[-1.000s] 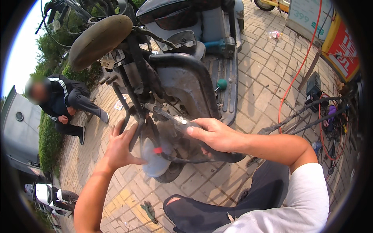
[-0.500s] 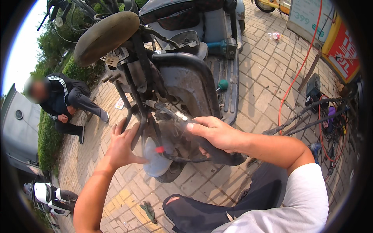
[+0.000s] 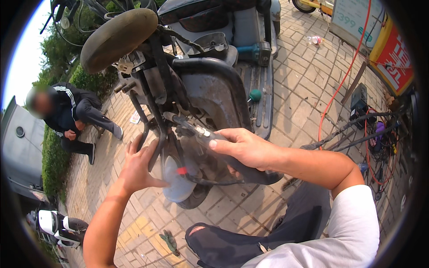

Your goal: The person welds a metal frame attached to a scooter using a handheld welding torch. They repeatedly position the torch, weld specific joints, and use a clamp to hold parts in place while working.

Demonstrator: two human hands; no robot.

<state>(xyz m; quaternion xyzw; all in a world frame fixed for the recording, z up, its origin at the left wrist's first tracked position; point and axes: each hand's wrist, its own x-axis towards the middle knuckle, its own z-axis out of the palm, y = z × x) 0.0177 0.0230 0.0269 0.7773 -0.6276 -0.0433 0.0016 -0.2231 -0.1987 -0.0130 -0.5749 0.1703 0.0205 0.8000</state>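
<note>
Brick paving [image 3: 295, 89] surrounds unchanged work: the right hand [image 3: 246, 152] grasps a dark tube [image 3: 206, 137], the left hand [image 3: 140, 172] spread against black bars [image 3: 162, 134].

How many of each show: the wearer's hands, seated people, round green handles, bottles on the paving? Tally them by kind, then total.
Wearer's hands: 2 (left hand, right hand)
Seated person: 1
Round green handle: 1
Bottle on the paving: 1
Total: 5

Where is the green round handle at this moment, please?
In the head view, right of centre and above the right hand, the green round handle lies on the ribbed footboard, below the teal power tool in the picture.
</note>
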